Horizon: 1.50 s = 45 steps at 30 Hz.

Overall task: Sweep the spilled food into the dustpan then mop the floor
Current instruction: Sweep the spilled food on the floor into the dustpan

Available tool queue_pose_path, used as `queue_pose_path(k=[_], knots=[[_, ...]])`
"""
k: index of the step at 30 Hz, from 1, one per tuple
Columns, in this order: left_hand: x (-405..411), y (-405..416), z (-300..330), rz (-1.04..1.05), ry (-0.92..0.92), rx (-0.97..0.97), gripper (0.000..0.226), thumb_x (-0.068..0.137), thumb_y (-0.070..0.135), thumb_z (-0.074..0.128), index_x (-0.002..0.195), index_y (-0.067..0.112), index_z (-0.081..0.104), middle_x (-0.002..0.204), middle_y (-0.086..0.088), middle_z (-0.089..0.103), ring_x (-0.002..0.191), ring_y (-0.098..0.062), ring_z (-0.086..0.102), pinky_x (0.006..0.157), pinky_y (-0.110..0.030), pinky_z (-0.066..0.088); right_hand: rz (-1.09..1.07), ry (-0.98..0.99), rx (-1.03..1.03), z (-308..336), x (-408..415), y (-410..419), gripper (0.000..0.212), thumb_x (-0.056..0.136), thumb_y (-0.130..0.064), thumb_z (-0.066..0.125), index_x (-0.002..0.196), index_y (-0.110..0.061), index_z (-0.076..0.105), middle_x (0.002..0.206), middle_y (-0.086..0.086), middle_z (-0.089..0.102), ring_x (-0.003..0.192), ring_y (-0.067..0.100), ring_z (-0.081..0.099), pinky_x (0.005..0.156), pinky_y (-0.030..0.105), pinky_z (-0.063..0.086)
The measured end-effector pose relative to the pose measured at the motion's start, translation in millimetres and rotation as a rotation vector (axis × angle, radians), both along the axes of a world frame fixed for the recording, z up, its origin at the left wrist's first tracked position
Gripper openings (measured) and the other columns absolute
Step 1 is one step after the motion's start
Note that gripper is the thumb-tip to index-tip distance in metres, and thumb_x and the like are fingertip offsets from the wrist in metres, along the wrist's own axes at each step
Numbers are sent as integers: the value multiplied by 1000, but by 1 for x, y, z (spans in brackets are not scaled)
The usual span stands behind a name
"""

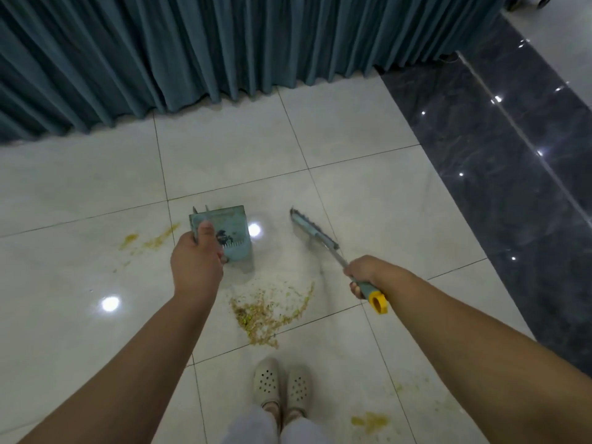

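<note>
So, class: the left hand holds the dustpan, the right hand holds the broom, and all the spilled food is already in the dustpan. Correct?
Not quite. The head view shows the left hand holding the dustpan and the right hand holding the broom, but spilled food still lies on the floor.

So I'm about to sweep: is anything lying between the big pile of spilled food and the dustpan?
Nothing visible. Only bare white tile lies between the main pile of spilled food and the dustpan, gripped by the left hand. The broom, in the right hand, is off to the right.
</note>
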<state>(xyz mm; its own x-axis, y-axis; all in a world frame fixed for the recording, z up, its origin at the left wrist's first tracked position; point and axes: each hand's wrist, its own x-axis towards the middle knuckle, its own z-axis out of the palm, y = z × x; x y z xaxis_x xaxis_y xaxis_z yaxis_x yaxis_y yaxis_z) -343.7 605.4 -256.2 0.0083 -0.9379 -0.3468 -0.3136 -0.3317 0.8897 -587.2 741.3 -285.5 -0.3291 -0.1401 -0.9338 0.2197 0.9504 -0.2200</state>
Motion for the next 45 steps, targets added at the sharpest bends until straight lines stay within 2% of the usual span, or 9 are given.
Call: queue_pose_path(k=[3, 7, 10, 13, 23, 27, 31, 37, 45], knots=[[4, 1, -13, 27, -27, -4, 45, 94, 51, 41, 76, 12, 54, 64, -6, 53, 51, -20, 47, 51, -31, 39, 33, 14, -36, -15, -9, -28, 10, 99, -11, 44, 100, -1, 46, 63, 11, 45, 36, 15, 43, 32, 13, 38], [4, 10, -27, 51, -55, -14, 43, 94, 50, 41, 73, 15, 53, 61, -4, 52, 50, -20, 47, 51, -31, 39, 96, 7, -40, -28, -5, -51, 10, 100, -10, 39, 103, -2, 45, 66, 11, 44, 47, 15, 41, 32, 12, 40], [4, 22, -29, 65, -57, -7, 41, 94, 49, 41, 73, 16, 53, 60, -3, 52, 48, -19, 46, 47, -29, 37, 239, 10, -1, -32, 5, -47, 25, 101, -8, 35, 121, 0, 48, 67, 11, 44, 51, 15, 41, 32, 15, 39], [3, 35, -26, 74, -68, 4, 42, 94, 50, 41, 75, 15, 53, 62, -4, 53, 49, -20, 47, 48, -29, 38, 419, 31, -36, -29, 13, -24, 39, 99, -5, 36, 136, 6, 43, 68, 6, 43, 55, 14, 41, 48, 22, 41], [-14, 75, 18, 138, -1, -28, 43, 97, 45, 41, 73, 10, 50, 61, -5, 52, 45, -17, 46, 37, -20, 35, 540, -15, 81, 0, 14, 79, 38, 96, -10, 38, 131, 2, 48, 68, 9, 48, 54, 17, 45, 55, 26, 41], [-16, 96, 26, 117, 7, -40, 43, 96, 46, 41, 70, 13, 50, 63, -7, 53, 48, -20, 46, 45, -26, 36, 414, -89, 130, 22, 3, 102, 19, 97, -10, 39, 110, -3, 51, 66, 10, 45, 50, 15, 40, 44, 21, 37], [-14, 106, 35, 87, -12, -56, 45, 95, 48, 41, 78, 8, 54, 68, -9, 54, 55, -24, 48, 52, -31, 39, 350, -61, 110, 35, -6, 125, 15, 97, -10, 42, 107, -3, 50, 67, 12, 46, 48, 15, 42, 36, 14, 37], [-8, 111, 41, 56, -29, -61, 47, 97, 46, 39, 86, 3, 55, 61, -7, 51, 46, -22, 44, 46, -26, 36, 208, -16, 60, 30, -34, 144, 15, 98, -12, 44, 107, 0, 48, 65, 13, 48, 44, 14, 39, 35, 14, 37], [18, 108, 30, 17, 7, 0, 44, 96, 48, 42, 80, 8, 53, 60, -5, 50, 44, -18, 42, 42, -26, 34, -23, -5, 57, 8, -9, 163, 15, 96, -11, 52, 85, 0, 48, 63, 13, 48, 26, 12, 42, 33, 13, 40]])
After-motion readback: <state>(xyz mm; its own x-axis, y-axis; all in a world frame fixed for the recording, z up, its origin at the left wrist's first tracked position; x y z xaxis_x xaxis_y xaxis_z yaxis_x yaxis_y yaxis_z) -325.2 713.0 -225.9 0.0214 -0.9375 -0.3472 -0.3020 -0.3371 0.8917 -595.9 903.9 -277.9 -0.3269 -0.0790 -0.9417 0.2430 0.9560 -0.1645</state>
